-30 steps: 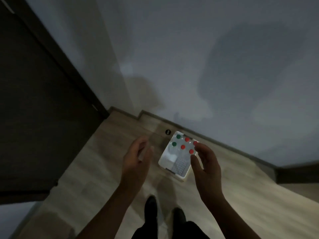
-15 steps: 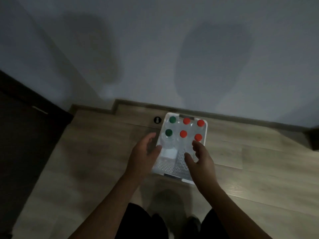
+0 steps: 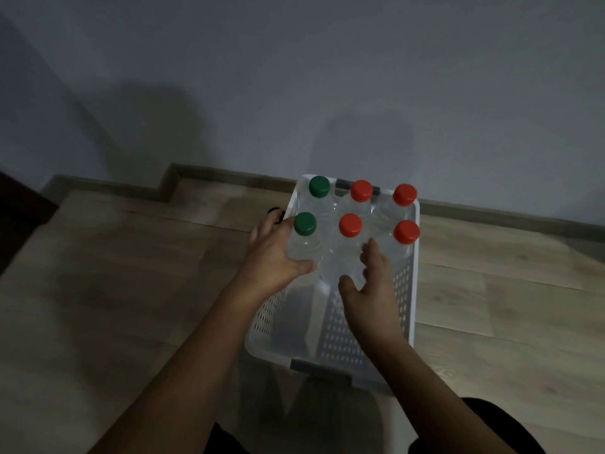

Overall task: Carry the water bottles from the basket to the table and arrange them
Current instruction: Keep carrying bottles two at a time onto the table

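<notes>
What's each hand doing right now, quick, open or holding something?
Left hand: closed around the nearer green-capped bottle in the basket.
Right hand: open, reaching toward the middle red-capped bottle, holding nothing.

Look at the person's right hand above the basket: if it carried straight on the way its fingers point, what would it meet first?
The right hand points toward the nearer middle red-capped water bottle in the white basket. It would probably meet that bottle's clear shoulder first, though depth is hard to judge from this one view.
</notes>
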{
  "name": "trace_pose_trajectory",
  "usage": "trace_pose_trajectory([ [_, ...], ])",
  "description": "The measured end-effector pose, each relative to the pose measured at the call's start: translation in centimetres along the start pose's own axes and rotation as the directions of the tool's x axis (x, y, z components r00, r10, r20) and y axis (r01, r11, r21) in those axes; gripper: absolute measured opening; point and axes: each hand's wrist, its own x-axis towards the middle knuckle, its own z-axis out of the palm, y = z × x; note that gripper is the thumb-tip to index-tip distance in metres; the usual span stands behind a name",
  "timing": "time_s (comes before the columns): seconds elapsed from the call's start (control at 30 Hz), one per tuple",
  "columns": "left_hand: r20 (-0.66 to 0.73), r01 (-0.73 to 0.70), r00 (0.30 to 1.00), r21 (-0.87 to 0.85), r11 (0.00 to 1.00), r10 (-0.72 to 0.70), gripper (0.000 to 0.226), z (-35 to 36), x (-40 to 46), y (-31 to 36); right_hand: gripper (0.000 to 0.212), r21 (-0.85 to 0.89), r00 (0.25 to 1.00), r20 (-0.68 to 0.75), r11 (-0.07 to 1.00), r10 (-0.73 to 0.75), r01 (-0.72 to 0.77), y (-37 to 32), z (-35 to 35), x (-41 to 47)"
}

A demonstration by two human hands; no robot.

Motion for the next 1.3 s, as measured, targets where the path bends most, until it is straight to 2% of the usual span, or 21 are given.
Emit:
trace_pose_trajectory([
  [0.13, -0.022, -0.039, 0.999, 0.033, 0.999, 0.04, 0.09, -0.1, 0.4, -0.5, 0.072, -0.123, 0.998, -0.025, 0.991, -0.051, 0.048, 0.3, 1.0, 0.5],
  [0.3, -0.012, -0.075, 0.997, 0.036, 0.997, 0.076, 0.09, -0.2, 0.0, -2.1, 0.063, -0.003, 0.999, -0.052, 1.0, -0.015, 0.015, 1.0, 1.8, 0.9],
  [0.37, 0.012, -0.072, 0.997, 0.058, 0.996, 0.072, 0.092, -0.3, 0.0, -2.2, 0.066, 0.03, 1.0, -0.028, 1.0, -0.005, 0.006, 1.2, 1.9, 1.5],
  [0.5, 0.039, -0.08, 0.996, 0.083, 0.993, 0.077, 0.098, -0.2, 0.5, -2.2, 0.076, -0.029, 0.999, 0.01, 0.998, -0.051, 0.051, 1.0, 2.1, 2.4],
  [0.7, 0.014, -0.126, 0.992, 0.037, 0.991, 0.125, 0.079, -0.6, 0.0, -2.1, 0.059, -0.044, 0.995, -0.062, 0.997, -0.074, 0.071, 0.2, 1.5, 2.1],
  [0.8, -0.006, -0.155, 0.988, -0.083, 0.985, 0.155, 0.063, -1.7, -1.4, -1.3, 0.051, -0.014, 0.991, -0.093, 0.996, -0.093, 0.092, -1.6, 0.5, 1.0],
  [0.93, -0.017, -0.063, 0.998, -0.406, 0.912, 0.062, 0.068, -5.5, -4.9, 3.3, 0.044, 0.09, 0.989, -0.117, 0.991, -0.092, 0.103, -6.8, -2.8, -1.1],
  [1.0, 0.011, 0.007, 1.0, -0.512, 0.859, -0.001, 0.06, -8.3, -6.8, 6.6, 0.047, 0.133, 0.987, -0.131, 0.984, -0.098, 0.116, -11.1, -5.2, -2.6],
  [1.1, -0.02, -0.016, 1.0, -0.53, 0.848, 0.007, 0.053, -13.6, -9.8, 12.6, 0.056, 0.175, 0.984, -0.152, 0.977, -0.095, 0.121, -18.3, -9.4, -4.9],
  [1.3, -0.175, -0.143, 0.983, -0.559, 0.817, 0.052, 0.049, -26.2, -17.4, 27.0, 0.062, 0.28, 0.976, -0.186, 0.946, -0.113, 0.163, -33.7, -20.3, -10.3],
])
